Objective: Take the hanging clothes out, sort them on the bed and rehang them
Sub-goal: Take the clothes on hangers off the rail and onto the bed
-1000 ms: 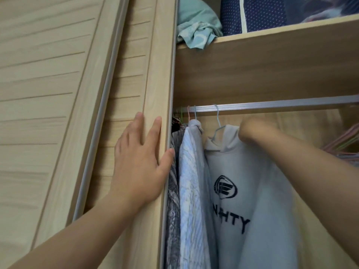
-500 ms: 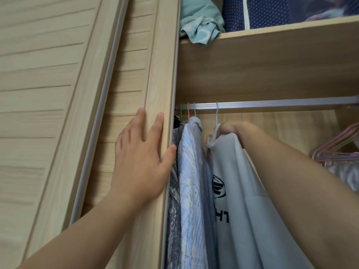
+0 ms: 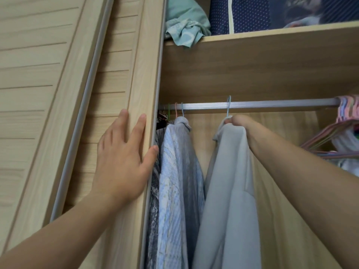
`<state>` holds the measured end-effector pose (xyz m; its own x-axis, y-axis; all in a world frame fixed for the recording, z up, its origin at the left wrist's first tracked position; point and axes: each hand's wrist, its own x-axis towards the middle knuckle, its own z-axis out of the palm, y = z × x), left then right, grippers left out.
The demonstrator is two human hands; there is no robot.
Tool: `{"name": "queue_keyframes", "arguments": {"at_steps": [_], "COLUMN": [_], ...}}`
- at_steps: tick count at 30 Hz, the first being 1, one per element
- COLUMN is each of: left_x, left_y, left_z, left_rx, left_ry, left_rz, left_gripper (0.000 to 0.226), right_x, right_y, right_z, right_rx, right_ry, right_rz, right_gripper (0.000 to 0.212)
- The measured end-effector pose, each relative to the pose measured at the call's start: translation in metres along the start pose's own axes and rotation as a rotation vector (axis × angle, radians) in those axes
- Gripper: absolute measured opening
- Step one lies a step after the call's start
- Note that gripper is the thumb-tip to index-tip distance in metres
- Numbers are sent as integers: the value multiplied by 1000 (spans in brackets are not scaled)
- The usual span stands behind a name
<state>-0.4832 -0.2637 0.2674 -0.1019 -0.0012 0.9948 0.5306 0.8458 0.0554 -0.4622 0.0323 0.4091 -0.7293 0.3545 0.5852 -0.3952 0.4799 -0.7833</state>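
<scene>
Left hand point(image 3: 124, 162) lay flat and released on the sliding wardrobe door point(image 3: 134, 74), fingers straight against its front, thumb hooked round the door's right edge. Right hand point(image 3: 240, 123) was clenched on the collar of the grey sweatshirt point(image 3: 229, 191) at the neck of its hanger, just under the rail point(image 3: 272, 104). The sweatshirt hung from one light blue hanger hook point(image 3: 228, 105) still over the rail, about mid-rail, apart from the other clothes. At the rail's left end, tight against the door edge, three hooks showed: one green, one pink, one blue point(image 3: 182, 111). Below them one light blue striped shirt point(image 3: 178, 181) hung in front, one darker patterned garment point(image 3: 154, 191) partly hidden between it and the door; could not tell how many garments sat behind. At the rail's right end hung a bunch of empty pastel hangers point(image 3: 330, 136), too many and overlapped to count, with some white cloth point(image 3: 347, 140) behind. On the shelf point(image 3: 272, 33) above: one crumpled mint-green cloth point(image 3: 184, 22) at the left end, one navy dotted storage bag point(image 3: 250, 14) beside it, touching.
</scene>
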Motion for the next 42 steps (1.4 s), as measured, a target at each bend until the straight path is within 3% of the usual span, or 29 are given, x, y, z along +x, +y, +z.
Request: {"name": "queue_keyframes", "arguments": {"at_steps": [2, 4, 7, 11, 13, 15, 19, 23, 25, 26, 27, 28, 29, 31, 32, 33, 35, 38, 40, 42], "left_x": [-1, 0, 1, 1, 1, 2, 2, -15, -15, -13, -10, -9, -8, -10, -13, -17, -21, -9, -3, -6], "left_y": [1, 2, 1, 2, 4, 6, 23, 64, 94, 107, 117, 119, 117, 102, 93, 86, 79, 69, 55, 39], "left_z": [-1, -1, -1, 0, 0, 3, -6, -21, -31, -32, -29, -25, -22, -19, -19, -22, -31, -47, -47, -41], "left_rx": [6, 15, 14, 41, 57, 80, 35, -53, -343, -446, -455, -408, -312, -97, -15, 81, 240, 335, 348, 297], "left_ry": [-9, -15, -15, -31, -37, -61, -200, -64, -383, -616, -834, -944, -958, -868, -808, -731, -477, -108, -62, -104], "left_rz": [0, -2, 3, -11, -2, -1, -105, 360, 231, 105, 30, 27, 35, 105, 141, 201, 382, 452, 299, 132], "left_gripper": [72, 72, 72, 72, 70, 67, 68, 61, 42, 39, 37, 30, 21, 21, 18, 12, 7, 25, 48, 74], "right_x": [16, 24, -3, -64, -93, -116, -156, -210, -239, -250, -259, -265, -268, -270, -272, -269, -257, -215, -178, -145], "right_y": [-10, -18, -17, 15, 43, 73, 107, 109, 102, 99, 96, 93, 92, 90, 84, 77, 53, 17, 5, 4], "right_z": [-9, -14, 2, 36, 54, 67, 81, 96, 108, 116, 122, 123, 122, 104, 88, 72, 35, -9, -24, -24], "right_rx": [-13, -23, 93, 207, 230, 266, 329, 179, 160, 135, 110, 94, 93, 27, -79, -165, -228, -159, -219, -215], "right_ry": [59, 114, 120, 168, 213, 218, 289, 399, 313, 250, 170, 42, -114, -426, -466, -393, -49, 311, 378, 277], "right_rz": [-26, -30, -39, -55, -64, -31, 31, -101, -167, -190, -211, -214, -210, -214, -293, -424, -661, -729, -652, -490], "right_gripper": [12, 34, 10, 3, 3, 17, 29, 25, 25, 31, 37, 40, 38, 24, 13, 5, 9, 14, 18, 22]}}
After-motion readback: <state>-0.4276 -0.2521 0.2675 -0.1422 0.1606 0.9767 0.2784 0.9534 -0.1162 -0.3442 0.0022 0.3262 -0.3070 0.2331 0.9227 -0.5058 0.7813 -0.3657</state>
